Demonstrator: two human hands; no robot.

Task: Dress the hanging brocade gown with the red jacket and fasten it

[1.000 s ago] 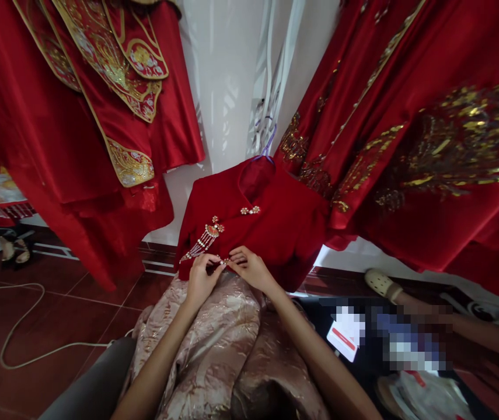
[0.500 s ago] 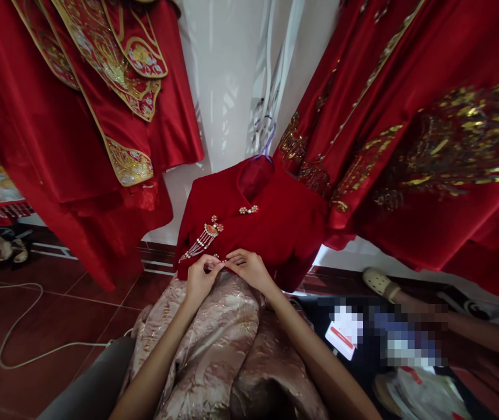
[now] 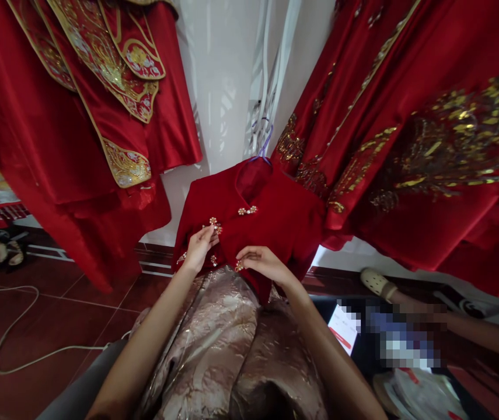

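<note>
Since the earlier frames, both hands have parted: the left hand (image 3: 199, 248) has risen to the brooch (image 3: 214, 224) on the jacket's chest, and the right hand (image 3: 263, 262) has drawn the front flap edge down and to the right.

Jacket (image 3: 275, 213): dark red, hanging on a hanger (image 3: 265, 146) against the white wall (image 3: 223, 87), directly ahead of the person. A pearl clasp (image 3: 247, 210) sits closed below the collar.

Hidden or unclear:
- The left hand covers most of the brooch; only its top and a few beads of its tassel show.
- A small clasp (image 3: 239, 267) at the right fingertips is too small to make out in detail.
- The jacket's lower hem is lost behind the brocade skirt (image 3: 227, 350).

Left hand: fingers lightly curled, fingertips touching the brooch. Whether it grips the brooch cannot be told.

Right hand: thumb and forefinger pinched narrow on the flap edge at the small clasp; the other fingers are loosely extended.

Surroundings: red embroidered robes hang at left (image 3: 78, 116) and right (image 3: 407, 146). A white cord (image 3: 13, 350) lies on the dark red floor at left. Another person's arm (image 3: 472, 335) and a pale shoe (image 3: 376, 283) appear at right.
</note>
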